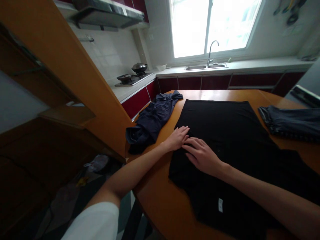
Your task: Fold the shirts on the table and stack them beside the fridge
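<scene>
A black shirt (225, 130) lies spread flat over the wooden table, its hem at the far side and a small white label (220, 205) near me. My left hand (178, 137) rests palm down on the shirt's left edge with the fingers stretched out. Just right of it, my right hand (202, 156) lies on the cloth, fingers extended and its fingertips close to or touching the left hand. Neither hand visibly grips the fabric, though the undersides of the fingers are hidden.
Crumpled dark blue clothing (160, 113) lies at the table's left edge. Folded jeans (292, 121) sit to the right on the wooden table (160, 200). Behind are a stove with a pot (139, 67), a sink (196, 67) and a window. An orange wooden frame (100, 100) rises at left.
</scene>
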The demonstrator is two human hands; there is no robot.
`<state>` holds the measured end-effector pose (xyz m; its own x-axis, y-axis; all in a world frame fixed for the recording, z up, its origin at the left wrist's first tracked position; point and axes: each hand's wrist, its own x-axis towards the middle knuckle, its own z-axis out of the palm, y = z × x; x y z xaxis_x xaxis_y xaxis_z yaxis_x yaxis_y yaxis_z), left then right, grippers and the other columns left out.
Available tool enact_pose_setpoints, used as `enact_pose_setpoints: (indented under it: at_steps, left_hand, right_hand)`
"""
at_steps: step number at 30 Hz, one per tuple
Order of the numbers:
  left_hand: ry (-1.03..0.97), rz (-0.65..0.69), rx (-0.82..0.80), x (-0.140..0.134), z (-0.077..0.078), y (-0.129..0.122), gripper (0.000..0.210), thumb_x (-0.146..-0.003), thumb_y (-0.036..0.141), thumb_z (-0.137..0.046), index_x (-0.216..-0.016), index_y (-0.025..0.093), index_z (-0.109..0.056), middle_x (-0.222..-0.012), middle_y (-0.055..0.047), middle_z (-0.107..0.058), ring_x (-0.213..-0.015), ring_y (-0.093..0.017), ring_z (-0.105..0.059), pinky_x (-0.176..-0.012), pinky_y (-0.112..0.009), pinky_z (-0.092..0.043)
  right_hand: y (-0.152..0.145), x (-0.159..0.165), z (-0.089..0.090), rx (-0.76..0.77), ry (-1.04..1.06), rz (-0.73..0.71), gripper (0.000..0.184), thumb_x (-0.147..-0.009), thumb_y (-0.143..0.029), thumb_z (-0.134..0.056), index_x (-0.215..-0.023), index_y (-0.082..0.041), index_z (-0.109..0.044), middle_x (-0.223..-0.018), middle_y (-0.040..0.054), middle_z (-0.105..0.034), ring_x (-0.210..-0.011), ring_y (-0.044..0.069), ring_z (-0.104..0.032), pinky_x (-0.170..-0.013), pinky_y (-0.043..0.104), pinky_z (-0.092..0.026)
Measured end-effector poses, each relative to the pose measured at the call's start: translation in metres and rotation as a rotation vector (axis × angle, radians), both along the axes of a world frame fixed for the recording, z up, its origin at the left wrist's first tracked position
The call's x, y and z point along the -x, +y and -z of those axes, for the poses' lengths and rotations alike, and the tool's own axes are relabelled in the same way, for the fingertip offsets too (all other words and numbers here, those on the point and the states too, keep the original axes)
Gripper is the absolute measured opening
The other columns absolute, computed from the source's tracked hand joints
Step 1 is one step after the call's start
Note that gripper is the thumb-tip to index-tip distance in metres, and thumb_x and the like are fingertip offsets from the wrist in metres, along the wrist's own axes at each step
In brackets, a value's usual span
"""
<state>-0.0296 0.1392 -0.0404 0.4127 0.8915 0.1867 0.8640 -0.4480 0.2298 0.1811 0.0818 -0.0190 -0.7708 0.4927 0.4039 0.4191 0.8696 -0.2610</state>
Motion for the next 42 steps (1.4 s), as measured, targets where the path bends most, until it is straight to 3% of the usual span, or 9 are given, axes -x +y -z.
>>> enact_pose_setpoints:
  at_steps: [3, 6, 8, 13, 21, 28, 33, 37, 42]
  left_hand:
    - [0.113, 0.023, 0.104, -0.004, 0.005, -0.001, 0.056, -0.106, 0.042, -0.038, -0.157, 0.02, -0.032, -0.166, -0.011, -0.024, -0.154, -0.029, -0.019, -0.123, -0.052, -0.018]
    - [0.124, 0.02, 0.127, -0.002, 0.004, 0.0, 0.06, -0.106, 0.048, -0.034, -0.16, 0.023, -0.026, -0.168, -0.009, -0.019, -0.155, -0.027, -0.015, -0.124, -0.049, -0.014]
    - [0.114, 0.02, 0.132, 0.0, 0.002, 0.001, 0.06, -0.106, 0.049, -0.033, -0.16, 0.023, -0.026, -0.168, -0.008, -0.02, -0.155, -0.026, -0.014, -0.124, -0.048, -0.013]
    - [0.055, 0.02, 0.138, 0.004, 0.0, 0.005, 0.058, -0.107, 0.049, -0.028, -0.159, 0.023, -0.03, -0.167, -0.008, -0.024, -0.155, -0.025, -0.017, -0.124, -0.047, -0.015]
    - [0.07, -0.002, 0.191, 0.022, 0.002, 0.013, 0.061, -0.106, 0.052, -0.032, -0.161, 0.027, -0.023, -0.168, -0.007, -0.018, -0.156, -0.028, -0.009, -0.123, -0.056, -0.009]
    - [-0.277, -0.292, -0.135, 0.056, -0.013, 0.03, 0.047, -0.095, 0.01, -0.037, -0.136, 0.009, -0.059, -0.139, -0.016, -0.061, -0.132, -0.021, -0.055, -0.116, -0.037, -0.038]
    - [-0.354, -0.222, -0.177, 0.051, -0.021, 0.022, 0.029, -0.092, 0.01, -0.049, -0.103, 0.018, -0.075, -0.106, -0.007, -0.072, -0.1, -0.019, -0.068, -0.095, -0.03, -0.053]
    - [-0.323, -0.093, -0.089, 0.04, -0.021, 0.015, 0.021, -0.093, 0.016, -0.057, -0.103, 0.019, -0.075, -0.099, -0.005, -0.069, -0.087, -0.016, -0.067, -0.085, -0.027, -0.054]
    - [-0.109, -0.157, -0.084, 0.045, -0.01, 0.019, 0.019, -0.095, 0.028, -0.061, -0.102, 0.019, -0.075, -0.105, -0.008, -0.063, -0.105, -0.023, -0.059, -0.101, -0.037, -0.046]
  right_hand:
    - [-0.014, 0.003, -0.001, 0.18, -0.108, -0.393, 0.049, -0.103, -0.041, -0.047, -0.147, -0.019, -0.052, -0.153, 0.0111, -0.05, -0.145, 0.023, -0.038, -0.121, 0.042, -0.027]
    - [-0.026, 0.002, -0.001, 0.315, -0.22, -0.551, 0.071, -0.1, -0.055, -0.047, -0.156, -0.012, -0.036, -0.162, 0.0169, -0.033, -0.152, 0.027, -0.025, -0.125, 0.049, -0.016]
    - [-0.03, 0.001, -0.002, 0.354, -0.216, -0.573, 0.072, -0.101, -0.056, -0.045, -0.156, -0.011, -0.036, -0.162, 0.0184, -0.033, -0.152, 0.027, -0.025, -0.125, 0.05, -0.014]
    - [-0.031, 0.001, -0.007, 0.304, -0.115, -0.552, 0.048, -0.102, -0.049, -0.047, -0.131, -0.015, -0.066, -0.138, 0.0146, -0.062, -0.139, 0.026, -0.045, -0.118, 0.043, -0.031]
    - [-0.034, 0.004, -0.003, 0.231, -0.157, -0.574, 0.061, -0.1, -0.056, -0.045, -0.143, -0.014, -0.056, -0.147, 0.0169, -0.053, -0.137, 0.029, -0.044, -0.119, 0.05, -0.026]
    - [-0.032, 0.003, -0.006, 0.251, -0.103, -0.596, 0.054, -0.101, -0.052, -0.048, -0.138, -0.015, -0.061, -0.138, 0.0143, -0.061, -0.128, 0.025, -0.053, -0.114, 0.043, -0.035]
    - [-0.03, 0.0, -0.004, 0.308, -0.077, -0.647, 0.054, -0.101, -0.05, -0.049, -0.142, -0.016, -0.057, -0.146, 0.0133, -0.057, -0.141, 0.025, -0.044, -0.119, 0.044, -0.029]
    - [-0.027, 0.003, 0.0, 0.281, 0.069, -0.493, 0.041, -0.104, -0.036, -0.044, -0.136, -0.016, -0.063, -0.135, 0.0101, -0.067, -0.134, 0.02, -0.053, -0.116, 0.039, -0.034]
    - [-0.018, 0.009, 0.013, 0.188, 0.157, 0.013, 0.039, -0.103, -0.031, -0.042, -0.131, -0.019, -0.066, -0.139, 0.0104, -0.063, -0.137, 0.024, -0.05, -0.117, 0.047, -0.034]
